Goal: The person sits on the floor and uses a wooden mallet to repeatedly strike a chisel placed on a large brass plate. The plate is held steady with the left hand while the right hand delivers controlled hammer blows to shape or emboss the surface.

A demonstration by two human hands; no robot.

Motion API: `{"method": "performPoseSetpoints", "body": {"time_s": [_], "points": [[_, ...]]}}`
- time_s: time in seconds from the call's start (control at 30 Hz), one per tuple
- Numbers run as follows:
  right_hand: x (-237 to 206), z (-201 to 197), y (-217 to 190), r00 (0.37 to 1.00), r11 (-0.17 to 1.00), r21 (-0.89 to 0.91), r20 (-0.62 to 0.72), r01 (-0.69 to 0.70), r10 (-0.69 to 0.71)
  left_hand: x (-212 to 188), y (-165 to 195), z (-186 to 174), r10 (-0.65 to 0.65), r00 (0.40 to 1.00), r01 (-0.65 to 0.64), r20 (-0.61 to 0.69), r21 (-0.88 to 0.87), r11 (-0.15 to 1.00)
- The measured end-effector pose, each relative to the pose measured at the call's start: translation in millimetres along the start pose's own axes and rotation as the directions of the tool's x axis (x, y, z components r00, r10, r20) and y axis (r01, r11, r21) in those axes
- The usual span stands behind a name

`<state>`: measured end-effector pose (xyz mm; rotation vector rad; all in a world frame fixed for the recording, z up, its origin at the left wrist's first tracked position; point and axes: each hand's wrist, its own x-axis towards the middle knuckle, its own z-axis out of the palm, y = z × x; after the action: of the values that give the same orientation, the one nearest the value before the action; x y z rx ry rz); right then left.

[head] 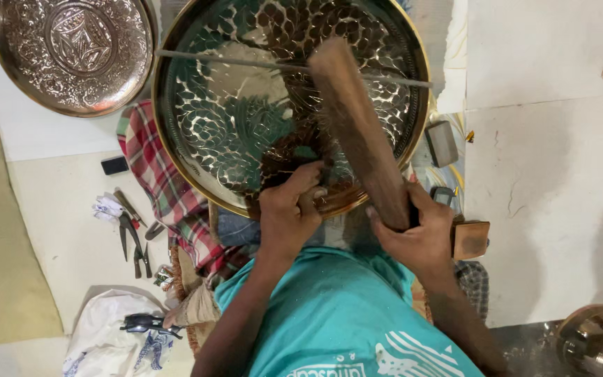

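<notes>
A large round engraved metal tray (218,126) with a gold rim lies in front of me, resting against my lap. My left hand (289,209) is closed on a small chisel-like tool (300,183) pressed to the tray's near part. My right hand (417,234) grips the lower end of a long wooden mallet (357,129), which is raised over the tray. A thin metal rod (232,61) lies across the tray's upper part.
A second, smaller engraved tray (71,52) sits at the top left. Pliers and small tools (134,237) lie on the white floor at left, next to a checked cloth (169,188). A wooden block (470,239) and a grey block (442,143) are at right. A round metal vessel (598,342) stands bottom right.
</notes>
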<state>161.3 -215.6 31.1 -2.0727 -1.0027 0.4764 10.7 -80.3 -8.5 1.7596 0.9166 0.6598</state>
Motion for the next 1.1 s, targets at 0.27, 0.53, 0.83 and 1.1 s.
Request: {"method": "performPoseSetpoints", "body": {"time_s": [0.27, 0.53, 0.83, 1.1], "points": [[54.8, -39.0, -35.9, 0.946, 0.992, -0.120, 0.316, -0.030, 0.067, -2.9, -2.3, -5.2, 0.037, 0.999, -0.037, -0.006, 0.066, 0.997], [96.7, -63.3, -55.2, 0.800, 0.962, -0.265, 0.590, 0.069, 0.106, -3.4, -10.5, -3.6, 0.015, 1.000, -0.016, 0.020, 0.057, 0.998], [97.0, -59.9, -57.4, 0.791, 0.901, -0.301, 0.607, 0.312, -0.072, -2.3, -1.8, -6.2, 0.032, 0.999, -0.031, 0.031, -0.028, 0.999], [97.7, -60.7, -52.3, 0.746, 0.897, -0.340, 0.665, 0.283, 0.016, -2.7, -3.5, -6.6, 0.046, 0.998, -0.044, 0.033, -0.045, 0.998]]}}
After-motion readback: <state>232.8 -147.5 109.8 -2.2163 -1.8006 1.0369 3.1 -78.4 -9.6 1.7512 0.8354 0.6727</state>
